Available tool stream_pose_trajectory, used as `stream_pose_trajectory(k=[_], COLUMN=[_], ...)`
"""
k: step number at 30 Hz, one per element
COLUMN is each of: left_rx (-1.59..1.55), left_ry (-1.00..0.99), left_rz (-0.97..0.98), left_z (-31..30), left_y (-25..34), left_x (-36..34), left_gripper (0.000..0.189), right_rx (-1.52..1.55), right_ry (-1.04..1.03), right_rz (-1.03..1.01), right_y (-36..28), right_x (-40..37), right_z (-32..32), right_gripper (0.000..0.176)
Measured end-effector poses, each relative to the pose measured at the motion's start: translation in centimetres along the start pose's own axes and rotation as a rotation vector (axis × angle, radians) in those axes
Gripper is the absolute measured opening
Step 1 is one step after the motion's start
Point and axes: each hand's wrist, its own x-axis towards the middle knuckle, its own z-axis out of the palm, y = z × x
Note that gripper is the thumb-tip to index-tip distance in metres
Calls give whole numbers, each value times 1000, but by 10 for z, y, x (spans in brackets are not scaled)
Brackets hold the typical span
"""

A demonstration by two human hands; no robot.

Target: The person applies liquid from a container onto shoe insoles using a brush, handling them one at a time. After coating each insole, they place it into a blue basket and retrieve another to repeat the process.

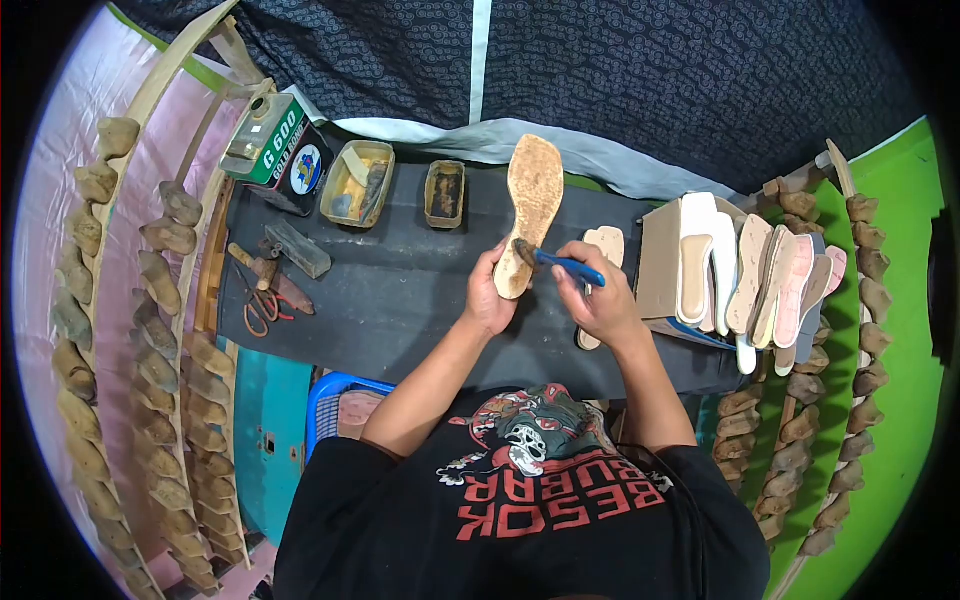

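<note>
My left hand (490, 295) grips the heel end of a tan insole (535, 185), which is held up above the dark table. In my right hand (603, 300) is a brush with a blue handle (570, 266). Its dark bristles (524, 250) touch the insole's face near the narrow part, just above my left fingers. Behind my right hand another pale insole (605, 243) lies on the table, partly hidden by the hand.
A box (659, 262) of insoles (765, 275) stands at the right. Two tubs (357, 222) (444, 218) and a G 600 can (275, 160) are at the back left. Scissors (262, 308) and a hammer (262, 268) lie at the left. Shoe lasts (160, 280) line racks on both sides.
</note>
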Motion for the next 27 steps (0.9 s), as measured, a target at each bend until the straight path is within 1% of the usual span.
stream_pose_trajectory(k=[3, 5, 6, 9, 10, 11, 12, 13, 14, 15, 17, 18, 21, 22, 25, 27], left_rx=[-115, -126, -114, -88, -93, -97, -72, -88, -103, -119, -102, -94, -63, -81, 9, 17], left_ry=[69, 42, 34, 9, -9, -27, -19, -59, -98, -137, -93, -73, 18, 91, -187, -134], left_rz=[-4, -9, -3, -17, -39, -60, -49, -56, -62, -68, -67, -68, -79, -88, -92, -95], left_z=[9, 2, 3, 1, -5, -9, 0, -3, -8, -8, -5, 0, 14, 22, 6, 3], left_y=[-2, -1, 1, 1, -1, -3, -1, -3, -5, -4, -7, -7, -5, -3, -6, -13], left_x=[3, 4, 2, 1, 3, 4, 1, 2, 5, 5, 6, 6, 4, 2, 5, 7], left_gripper=[53, 54, 55, 53, 53, 52, 50, 49, 48, 46, 49, 50, 59, 60, 60, 60], right_rx=[-5, 22, 12, 45, 9, 9, 9, 8, -1, -9, -24, -41, 15, -13, -36, -69], right_ry=[-62, -131, -106, -23, 16, 23, 31, 40, 54, 48, 35, -12, -3, 35, 144, 127], right_rz=[-101, -127, -131, -4, -23, 8, 39, 70, 63, 0, -122, -156, -81, -42, 67, -2], right_y=[-4, -8, -9, -2, -1, -1, -1, 0, -1, -3, -8, -9, -4, -2, 4, 1], right_x=[-3, -6, -6, -7, -4, -3, -3, -3, -4, -5, -7, -9, -12, -12, -7, -6], right_z=[7, 9, 10, 8, 6, 5, 3, 2, 2, 3, 5, 6, 4, 0, -10, -11], right_gripper=[29, 30, 29, 28, 26, 26, 25, 25, 25, 25, 26, 27, 26, 25, 24, 23])
